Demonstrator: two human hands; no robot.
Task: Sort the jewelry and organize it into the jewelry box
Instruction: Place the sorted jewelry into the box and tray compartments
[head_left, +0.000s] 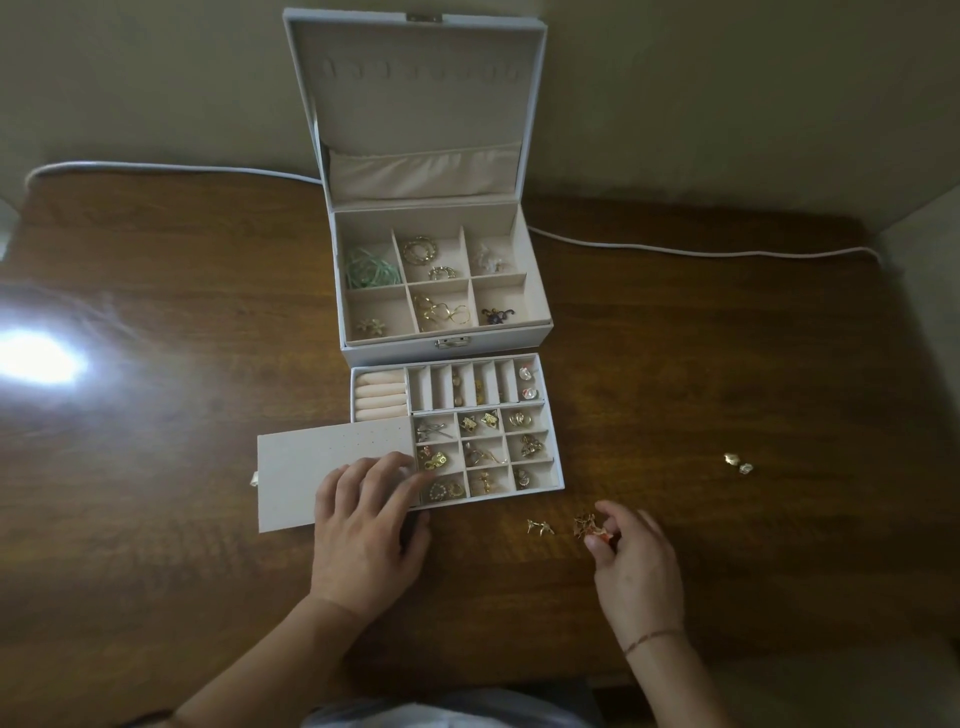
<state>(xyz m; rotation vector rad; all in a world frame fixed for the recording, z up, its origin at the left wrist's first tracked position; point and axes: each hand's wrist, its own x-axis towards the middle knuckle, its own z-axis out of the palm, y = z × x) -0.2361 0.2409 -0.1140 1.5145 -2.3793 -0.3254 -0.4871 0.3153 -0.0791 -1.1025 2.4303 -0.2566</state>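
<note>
Right hand (631, 558) pinched a small gold piece (587, 525) on the table (208, 519); left hand (369, 519) rested flat, fingers straight, on the tray (558, 447) before the jewelry box (447, 348). Most compartments were filled. Loose earrings (540, 527) and another pair (738, 463) remained unsorted.

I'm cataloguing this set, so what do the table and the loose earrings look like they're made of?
Table: dark wood or wood veneer, glossy; grain shows and a light glares off it. Earrings: gold-toned metal by their shine; real gold or plating can't be told.
</note>
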